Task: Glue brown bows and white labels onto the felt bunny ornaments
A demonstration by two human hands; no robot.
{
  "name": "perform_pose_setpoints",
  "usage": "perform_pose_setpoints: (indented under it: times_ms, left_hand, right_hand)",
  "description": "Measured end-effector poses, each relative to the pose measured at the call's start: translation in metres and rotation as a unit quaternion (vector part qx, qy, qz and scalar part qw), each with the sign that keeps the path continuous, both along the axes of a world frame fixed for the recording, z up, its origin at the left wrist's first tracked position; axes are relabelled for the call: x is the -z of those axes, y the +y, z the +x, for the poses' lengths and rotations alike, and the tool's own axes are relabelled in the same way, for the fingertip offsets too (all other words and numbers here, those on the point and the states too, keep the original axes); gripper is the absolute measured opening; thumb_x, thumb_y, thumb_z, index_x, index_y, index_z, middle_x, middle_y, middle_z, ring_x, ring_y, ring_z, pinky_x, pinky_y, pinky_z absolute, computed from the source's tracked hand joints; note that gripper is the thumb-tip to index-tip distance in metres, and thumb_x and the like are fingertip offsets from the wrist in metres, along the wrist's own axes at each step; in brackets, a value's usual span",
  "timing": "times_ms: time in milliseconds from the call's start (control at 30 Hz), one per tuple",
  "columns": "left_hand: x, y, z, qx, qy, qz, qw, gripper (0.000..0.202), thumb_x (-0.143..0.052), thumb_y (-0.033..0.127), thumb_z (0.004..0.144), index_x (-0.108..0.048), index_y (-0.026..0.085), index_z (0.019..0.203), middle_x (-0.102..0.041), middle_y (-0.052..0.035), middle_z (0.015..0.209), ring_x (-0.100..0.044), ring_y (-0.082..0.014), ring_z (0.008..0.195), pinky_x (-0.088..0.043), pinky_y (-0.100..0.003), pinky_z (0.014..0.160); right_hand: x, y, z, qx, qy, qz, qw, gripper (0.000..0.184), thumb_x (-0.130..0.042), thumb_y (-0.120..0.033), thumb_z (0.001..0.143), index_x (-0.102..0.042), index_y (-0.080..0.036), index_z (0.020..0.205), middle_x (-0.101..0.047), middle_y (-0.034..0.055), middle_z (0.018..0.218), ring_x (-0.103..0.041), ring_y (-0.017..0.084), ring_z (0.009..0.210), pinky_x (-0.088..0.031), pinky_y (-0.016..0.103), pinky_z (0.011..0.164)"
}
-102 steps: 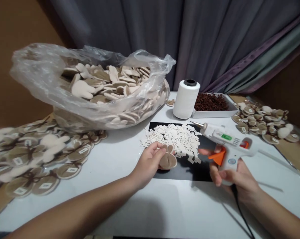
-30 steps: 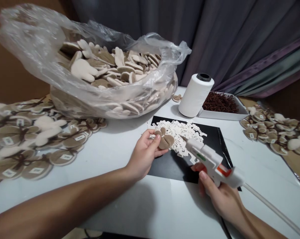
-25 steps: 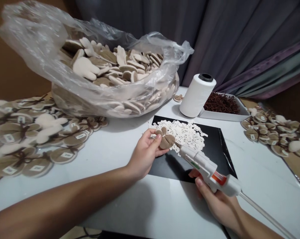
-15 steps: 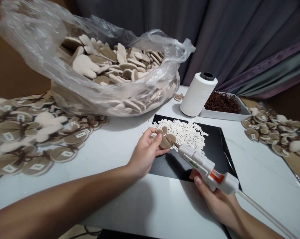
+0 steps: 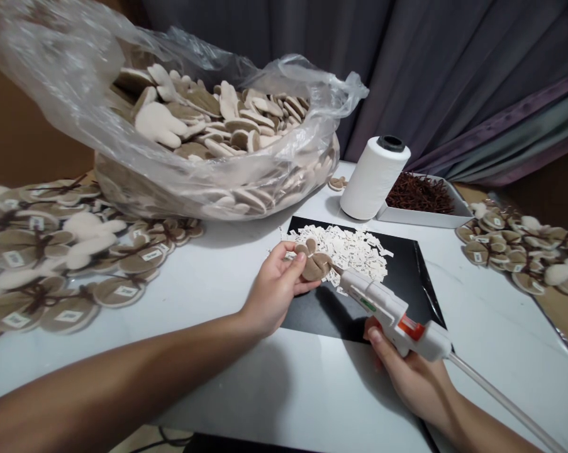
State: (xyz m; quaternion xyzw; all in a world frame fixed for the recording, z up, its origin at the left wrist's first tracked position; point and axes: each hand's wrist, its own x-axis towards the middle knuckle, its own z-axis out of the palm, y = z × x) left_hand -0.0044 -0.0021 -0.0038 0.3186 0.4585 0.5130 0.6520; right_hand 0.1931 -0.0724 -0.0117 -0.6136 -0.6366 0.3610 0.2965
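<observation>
My left hand [image 5: 275, 290] pinches a small tan felt rabbit-shaped piece [image 5: 314, 262] over the black mat [image 5: 406, 283]. My right hand [image 5: 406, 371] grips a white hot glue gun [image 5: 393, 314] with an orange trigger. The gun's nozzle points up and left, its tip right at the lower right edge of the felt piece. A glue stick pokes out of the back of the gun toward the lower right. Just behind the felt piece lies a heap of small white paper labels [image 5: 354, 251].
A big clear plastic bag [image 5: 184, 126] full of felt pieces stands at the back left. Finished labelled pieces [image 5: 52, 251] cover the left side, more [image 5: 519, 242] lie at the right. A white thread spool [image 5: 374, 177] and a tray of brown strands [image 5: 420, 198] stand behind the mat.
The glue gun swung from pointing away at the right to the felt piece, its tip reaching the piece's edge. My left hand kept hold of the piece, almost still.
</observation>
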Motion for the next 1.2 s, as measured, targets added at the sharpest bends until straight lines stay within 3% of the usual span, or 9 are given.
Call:
perform_pose_setpoints:
  times_ms: [267, 567, 767, 967, 1200]
  left_hand:
    - [-0.0011, 0.0006, -0.0002, -0.005, -0.004, -0.003, 1.0, 0.022, -0.063, 0.031, 0.08, -0.045, 0.02, 0.086, -0.07, -0.0018, 0.078, -0.069, -0.0178, 0.079, -0.055, -0.033, 0.075]
    - [-0.0022, 0.0012, -0.0004, 0.003, -0.002, -0.005, 1.0, 0.021, -0.061, 0.032, 0.081, -0.045, 0.02, 0.086, -0.07, -0.0008, 0.079, -0.068, -0.0165, 0.079, -0.055, -0.032, 0.075]
    - [-0.0013, 0.0015, -0.0005, 0.0, -0.005, -0.006, 1.0, 0.021, -0.062, 0.032, 0.081, -0.045, 0.021, 0.085, -0.071, -0.0009, 0.079, -0.069, -0.016, 0.076, -0.055, -0.032, 0.074]
    - [0.0015, 0.0016, -0.0012, 0.0, -0.017, -0.002, 1.0, 0.018, -0.061, 0.03, 0.082, -0.046, 0.021, 0.087, -0.071, -0.0011, 0.079, -0.069, -0.0159, 0.075, -0.055, -0.031, 0.073]
    - [0.0025, 0.0008, -0.0013, -0.006, -0.016, -0.004, 1.0, 0.018, -0.061, 0.03, 0.082, -0.047, 0.02, 0.086, -0.071, -0.0019, 0.085, -0.068, -0.0154, 0.08, -0.054, -0.027, 0.07]
  right_hand:
    - [0.0012, -0.0008, -0.0001, 0.009, 0.011, -0.008, 1.0, 0.032, -0.045, -0.048, 0.086, -0.056, -0.021, 0.072, -0.052, -0.0013, 0.049, -0.054, 0.017, 0.05, -0.047, 0.027, 0.054]
    - [0.0008, -0.0019, -0.0024, 0.024, 0.077, -0.05, 0.996, 0.036, -0.046, -0.053, 0.085, -0.059, -0.02, 0.078, -0.051, -0.0004, 0.05, -0.05, 0.015, 0.045, -0.041, 0.025, 0.042]
    - [0.0007, -0.0033, -0.0045, 0.051, 0.077, -0.035, 0.995, 0.036, -0.05, -0.053, 0.083, -0.063, -0.02, 0.078, -0.053, -0.0001, 0.049, -0.051, 0.015, 0.044, -0.046, 0.026, 0.043]
    - [0.0037, -0.0033, -0.0029, 0.017, 0.073, -0.001, 0.997, 0.029, -0.052, -0.048, 0.081, -0.066, -0.022, 0.08, -0.066, 0.0026, 0.073, -0.054, 0.013, 0.046, -0.051, 0.024, 0.047]
    - [0.0037, -0.0032, -0.0034, 0.02, 0.065, -0.009, 0.998, 0.032, -0.052, -0.05, 0.08, -0.067, -0.022, 0.082, -0.066, 0.0021, 0.067, -0.057, 0.015, 0.048, -0.051, 0.025, 0.046]
